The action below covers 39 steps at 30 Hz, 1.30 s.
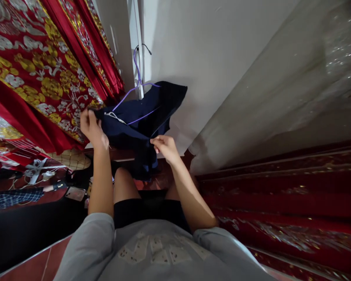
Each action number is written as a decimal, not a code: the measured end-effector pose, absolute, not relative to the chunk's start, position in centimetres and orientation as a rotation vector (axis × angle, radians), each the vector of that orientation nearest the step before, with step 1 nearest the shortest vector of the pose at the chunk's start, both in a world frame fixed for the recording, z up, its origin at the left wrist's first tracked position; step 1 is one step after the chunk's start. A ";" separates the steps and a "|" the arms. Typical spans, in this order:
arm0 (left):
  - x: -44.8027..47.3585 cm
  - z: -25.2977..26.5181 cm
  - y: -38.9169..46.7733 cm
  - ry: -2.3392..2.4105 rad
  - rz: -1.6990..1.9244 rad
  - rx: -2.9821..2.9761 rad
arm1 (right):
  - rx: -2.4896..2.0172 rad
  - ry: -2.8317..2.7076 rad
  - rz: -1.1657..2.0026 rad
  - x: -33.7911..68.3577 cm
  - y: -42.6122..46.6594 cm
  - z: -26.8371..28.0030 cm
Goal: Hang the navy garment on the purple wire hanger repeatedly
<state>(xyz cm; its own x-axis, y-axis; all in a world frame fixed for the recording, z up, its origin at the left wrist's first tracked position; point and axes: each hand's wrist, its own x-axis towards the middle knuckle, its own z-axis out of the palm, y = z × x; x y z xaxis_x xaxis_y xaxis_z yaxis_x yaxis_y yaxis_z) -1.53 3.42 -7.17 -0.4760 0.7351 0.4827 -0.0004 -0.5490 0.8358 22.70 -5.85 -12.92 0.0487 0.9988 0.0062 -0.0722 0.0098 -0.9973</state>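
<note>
A dark navy garment (119,134) hangs in front of me on a purple wire hanger (138,80), which is hooked at a white upright pole. My left hand (91,127) pinches the garment's left upper corner, fingers closed on the dark cloth. Lower and to the right, my right hand (163,146) pinches the front edge of the same garment between thumb and fingertips. A pale loop of cord or strap (116,117) lies along its upper edge, close to my left hand. The garment's lower part drops down in front of my knees, partly in shadow.
Red drapery embroidered in gold and silver (52,74) hangs at the left. Ahead stands a pale wall (210,47), with plastic-like sheeting (280,101) at the right. More red embroidered cloth (280,203) lies lower right. A phone (75,193) rests on a black surface (32,234) at the left.
</note>
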 end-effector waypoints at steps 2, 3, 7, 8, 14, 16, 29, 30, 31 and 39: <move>-1.7 -11.4 2.5 1.214 2.065 0.840 | -1.133 -1.072 1.250 22.9 -7.8 -13.1; -1.2 -13.7 1.5 1.225 1.997 0.782 | -1.124 -1.045 1.267 23.1 -8.5 -13.1; 2.7 -20.1 -2.7 1.237 1.697 0.534 | -1.141 -1.020 1.253 24.1 -9.3 -14.0; 3.6 -20.7 -3.4 1.224 1.683 0.592 | -1.149 -1.048 1.225 24.5 -9.2 -14.5; 6.0 -17.0 -5.0 1.173 1.618 1.198 | -1.351 -1.388 0.969 25.1 -8.0 -17.3; 6.7 -14.8 -5.8 1.141 1.568 1.414 | -1.270 -1.490 0.973 24.2 -8.2 -17.4; 4.0 -15.5 -7.0 1.032 1.136 1.864 | -0.892 -1.650 0.852 22.5 -7.1 -11.3; 3.4 -16.1 -7.2 1.035 0.999 1.914 | -0.870 -1.665 0.794 23.1 -5.9 -10.3; 2.7 -16.5 -7.3 1.075 0.882 1.957 | -0.863 -1.662 0.737 23.6 -4.6 -9.5; -3.4 -12.2 -6.9 1.707 0.620 2.292 | -1.072 -1.795 0.676 25.9 6.6 -11.2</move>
